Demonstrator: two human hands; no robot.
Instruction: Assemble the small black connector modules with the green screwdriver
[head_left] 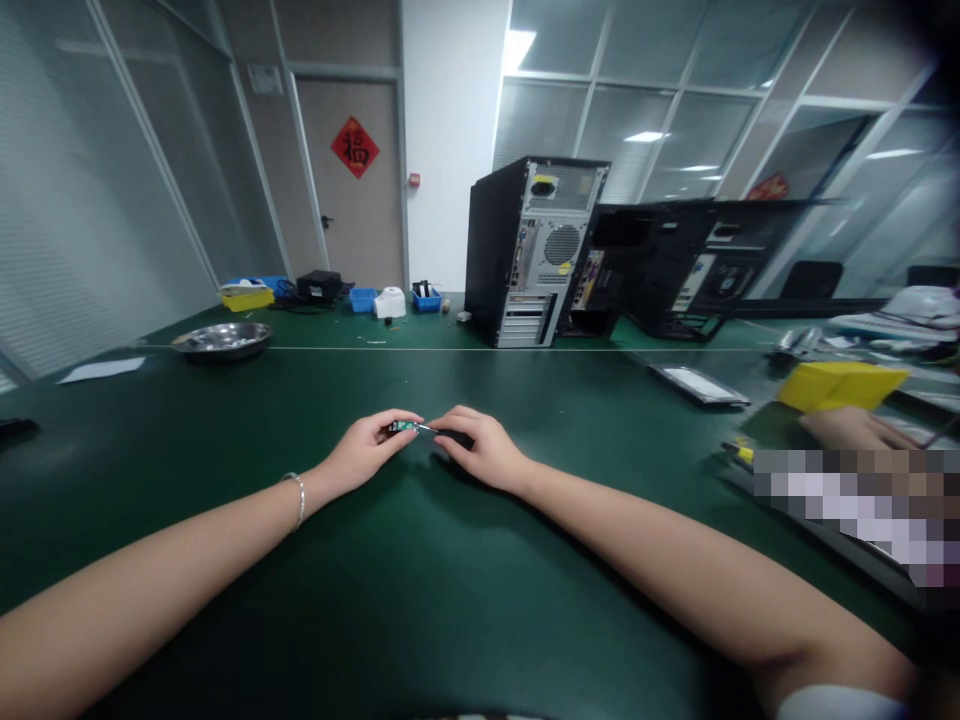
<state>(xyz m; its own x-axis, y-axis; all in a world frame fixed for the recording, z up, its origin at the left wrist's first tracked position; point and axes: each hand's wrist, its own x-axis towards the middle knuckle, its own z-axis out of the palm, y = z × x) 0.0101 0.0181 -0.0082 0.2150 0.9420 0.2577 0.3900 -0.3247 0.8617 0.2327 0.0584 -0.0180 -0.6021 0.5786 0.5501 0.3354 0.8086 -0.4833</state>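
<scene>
Over the green tabletop, my left hand (367,447) pinches a small green circuit board (403,426) between thumb and fingers. Part of the board is hidden by the fingertips. From the right, my right hand (484,448) is closed around the dark handle of a screwdriver (429,429). Its thin metal shaft points left, and the tip meets the board's right end or lies very close to it; I cannot tell which.
A metal bowl (223,342) with small parts stands at the left. Black computer cases (495,255) line the back right. A hard drive (697,385) lies right of my hands. Another person's hand (855,428) is at the far right, beside a yellow box (840,385).
</scene>
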